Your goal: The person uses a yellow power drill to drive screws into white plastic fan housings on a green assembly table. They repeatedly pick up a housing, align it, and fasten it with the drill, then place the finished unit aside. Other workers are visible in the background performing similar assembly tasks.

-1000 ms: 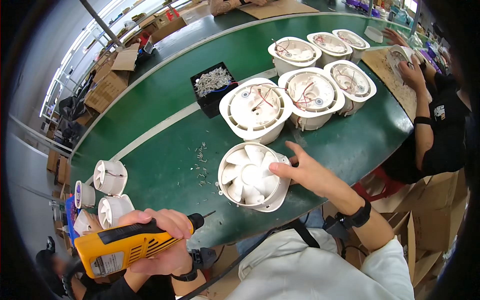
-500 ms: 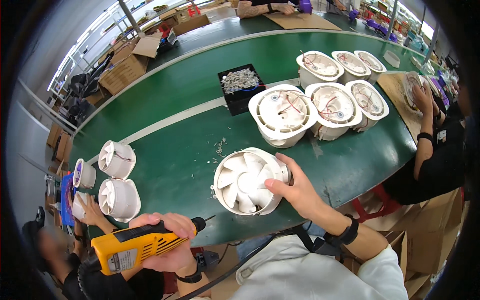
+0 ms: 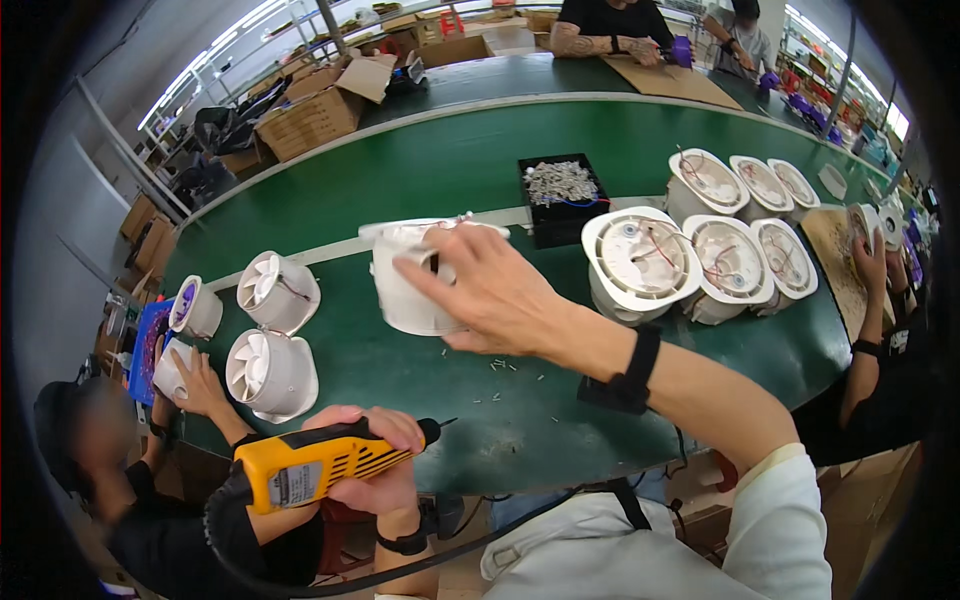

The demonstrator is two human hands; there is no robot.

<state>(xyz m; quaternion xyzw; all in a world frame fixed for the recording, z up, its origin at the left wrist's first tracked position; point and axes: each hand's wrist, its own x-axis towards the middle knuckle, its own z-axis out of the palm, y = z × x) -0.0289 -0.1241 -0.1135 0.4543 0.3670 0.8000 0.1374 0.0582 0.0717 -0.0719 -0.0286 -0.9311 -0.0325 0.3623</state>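
Observation:
My left hand [image 3: 392, 478] is wrapped around a yellow and black electric screwdriver [image 3: 312, 464], whose thin bit points right over the table's near edge. Farther out, my right hand [image 3: 505, 290] grips a white fan housing [image 3: 402, 302] by its right side. The wide flange of that housing faces up, with a bit of wiring showing at its rim. Its fan blades are out of sight, and I cannot tell whether its base touches the table. Small loose screws [image 3: 503, 365] lie on the green tabletop below my right hand.
Several white housings with red wires [image 3: 645, 255] stand at the right. A black box of screws [image 3: 560, 185] sits beyond. Fan units [image 3: 272, 368] stand left, near a co-worker's hand [image 3: 203, 385] on a white part. Another co-worker's hand [image 3: 870, 262] works at the right.
My right hand has lifted and turned the fan housing, so its blades no longer face up, and carried it left and away from me. My left hand still holds the screwdriver. The view has shifted.

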